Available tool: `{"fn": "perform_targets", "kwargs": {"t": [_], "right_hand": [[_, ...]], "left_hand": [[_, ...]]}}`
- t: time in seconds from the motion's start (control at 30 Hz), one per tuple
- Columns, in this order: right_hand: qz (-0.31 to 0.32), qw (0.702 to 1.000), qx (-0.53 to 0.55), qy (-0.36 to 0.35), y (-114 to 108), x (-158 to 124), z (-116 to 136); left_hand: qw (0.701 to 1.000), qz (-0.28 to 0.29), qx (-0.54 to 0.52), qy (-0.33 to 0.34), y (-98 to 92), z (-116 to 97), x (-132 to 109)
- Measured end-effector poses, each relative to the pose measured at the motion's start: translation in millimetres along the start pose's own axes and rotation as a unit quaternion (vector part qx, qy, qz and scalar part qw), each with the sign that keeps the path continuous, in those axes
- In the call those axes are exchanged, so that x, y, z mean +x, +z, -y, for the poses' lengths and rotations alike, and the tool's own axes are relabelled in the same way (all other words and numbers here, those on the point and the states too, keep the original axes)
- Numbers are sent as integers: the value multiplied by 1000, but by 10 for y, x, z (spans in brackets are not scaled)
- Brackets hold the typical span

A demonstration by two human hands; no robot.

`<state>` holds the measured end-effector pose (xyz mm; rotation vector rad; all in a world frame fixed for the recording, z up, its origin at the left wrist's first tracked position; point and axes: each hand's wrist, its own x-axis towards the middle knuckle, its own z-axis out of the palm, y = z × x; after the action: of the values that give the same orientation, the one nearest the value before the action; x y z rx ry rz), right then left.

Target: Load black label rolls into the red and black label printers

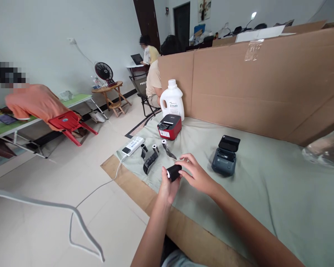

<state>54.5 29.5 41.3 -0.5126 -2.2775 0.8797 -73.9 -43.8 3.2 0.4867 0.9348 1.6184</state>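
Gripping a small black roll with a white end [174, 173] between the thumb and fingers of the left hand [169, 189], and holding it up in front of the body at the near side of a grey-green cloth [295, 193]. Touching the roll's right edge with the bent fingers of the right hand [196, 174]; being unable to tell whether pinching it there.

Facing, just beyond the hands, three smaller rolls [155, 148] with dark strips trailing loose over the cloth, and seeing beside them a white rectangular power strip [133, 145] with a pale cord.

Looking, to the right, at a dark blue-grey boxy printer [224, 167] with its lid raised; making out something pale in its compartment, too small for naming. Finding, farther back, a red printer with a black top [171, 129], its inside not showing. Noticing right behind it a white plastic handled jug [172, 104], upright and capped, its contents hidden by opaque walls.

Viewing behind these a tall brown cardboard wall [253, 89], and near its right end a crumpled clear plastic bag [327, 148], being unable to identify any contents.
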Motion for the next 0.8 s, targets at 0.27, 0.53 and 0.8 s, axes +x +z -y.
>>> {"fn": "perform_targets", "kwargs": {"t": [0.27, 0.53, 0.8], "right_hand": [[4, 999, -53, 3, 82, 42, -17], [130, 930, -336, -73, 517, 889, -123], [143, 912, -380, -60, 902, 1117, -386]], "left_hand": [[994, -27, 109, -1, -387, -89, -256], [872, -270, 365, 182, -1264, -263, -944], [758, -533, 334, 173, -2109, 369, -825]]}}
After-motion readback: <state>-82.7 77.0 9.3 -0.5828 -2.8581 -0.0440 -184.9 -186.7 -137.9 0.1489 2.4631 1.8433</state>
